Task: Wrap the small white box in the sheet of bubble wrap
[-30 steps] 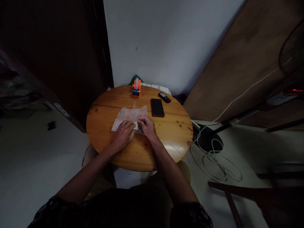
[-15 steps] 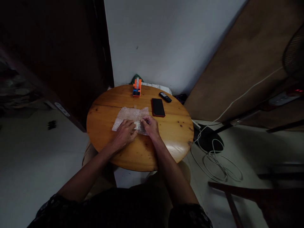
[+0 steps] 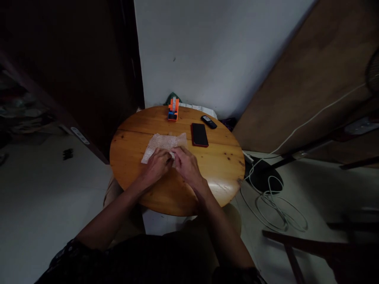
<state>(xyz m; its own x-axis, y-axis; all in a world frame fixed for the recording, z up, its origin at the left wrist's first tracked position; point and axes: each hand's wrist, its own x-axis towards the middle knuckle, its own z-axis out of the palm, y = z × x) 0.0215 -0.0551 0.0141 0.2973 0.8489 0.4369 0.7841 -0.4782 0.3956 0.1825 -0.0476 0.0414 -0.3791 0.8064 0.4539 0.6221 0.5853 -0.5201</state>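
Note:
A sheet of bubble wrap (image 3: 161, 142) lies on the round wooden table (image 3: 130, 138), its near part covered by both hands. My left hand (image 3: 160, 162) rests on the wrap's near edge with its fingers curled in. Close against it, my right hand (image 3: 186, 163) has its fingers bent and pinched at the wrap's right part. A small pale bit shows between the two hands; the fingers hide most of it, so I cannot tell whether something lies inside the wrap.
Behind the wrap stands an orange tape dispenser (image 3: 173, 109). A dark smartphone (image 3: 199, 135) with a red edge and a black keypad phone (image 3: 209, 122) lie right of it. A wall (image 3: 219, 51) rises beyond the table; coiled white cable (image 3: 278, 205) lies on the floor at right.
My right hand has moved left and toward me, closing in on my left hand. The fingers of both hands now meet over the wrap. The view has shifted slightly.

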